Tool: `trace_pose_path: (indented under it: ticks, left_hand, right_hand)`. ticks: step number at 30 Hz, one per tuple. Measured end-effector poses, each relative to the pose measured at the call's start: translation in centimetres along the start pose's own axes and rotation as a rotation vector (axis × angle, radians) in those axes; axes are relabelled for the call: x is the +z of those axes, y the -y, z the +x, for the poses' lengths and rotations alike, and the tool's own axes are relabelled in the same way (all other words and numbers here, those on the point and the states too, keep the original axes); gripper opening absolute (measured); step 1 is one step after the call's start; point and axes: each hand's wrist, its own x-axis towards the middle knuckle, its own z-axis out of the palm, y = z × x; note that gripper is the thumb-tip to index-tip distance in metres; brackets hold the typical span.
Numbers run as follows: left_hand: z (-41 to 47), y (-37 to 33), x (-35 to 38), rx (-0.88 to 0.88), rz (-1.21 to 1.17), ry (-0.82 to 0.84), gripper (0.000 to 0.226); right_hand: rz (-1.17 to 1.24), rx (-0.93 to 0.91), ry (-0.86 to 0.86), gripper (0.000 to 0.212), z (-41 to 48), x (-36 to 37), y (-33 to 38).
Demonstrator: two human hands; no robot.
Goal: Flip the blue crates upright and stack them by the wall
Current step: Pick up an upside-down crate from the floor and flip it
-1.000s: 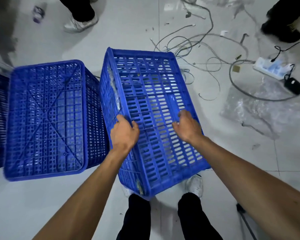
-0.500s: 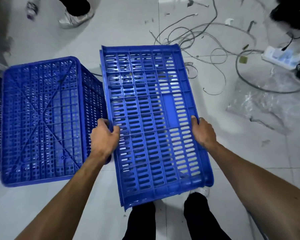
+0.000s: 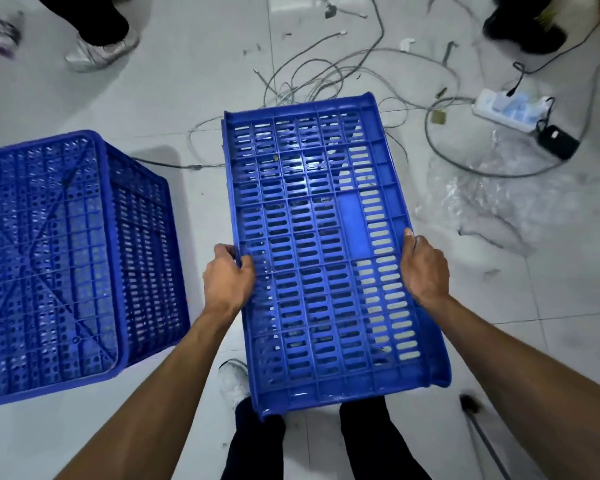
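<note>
I hold a blue slotted crate in front of me, above my feet, turned so one long slotted wall faces up at me. My left hand grips its left edge and my right hand grips its right edge, both near the middle of its length. A second blue crate rests upside down on the floor to the left, its crossed-rib base facing up. It stands apart from the held crate.
Tangled grey cables lie on the white tiled floor beyond the held crate. A white power strip with a black adapter and clear plastic wrap are at the right. Other people's feet stand at the far left and at the far right. A plastic bottle lies top left.
The held crate has turned from tilted on its edge to a flatter hold and moved right, away from the overturned crate. My hands slid from its face to its two side edges.
</note>
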Motion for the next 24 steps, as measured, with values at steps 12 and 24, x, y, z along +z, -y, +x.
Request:
trace_pose_path:
  ticks: [12,24]
  left_hand:
    - [0.6,-3.2,5.1,-0.038,0.033,0.097,0.028]
    - [0.2,-1.4,3.1,0.061,0.352,0.209,0.060]
  right_hand:
    - [-0.089,0.037,0.144,0.056,3.0,-2.4,-3.4]
    - [-0.103,-0.136,0.143,0.043,1.4,-2.9,-0.7]
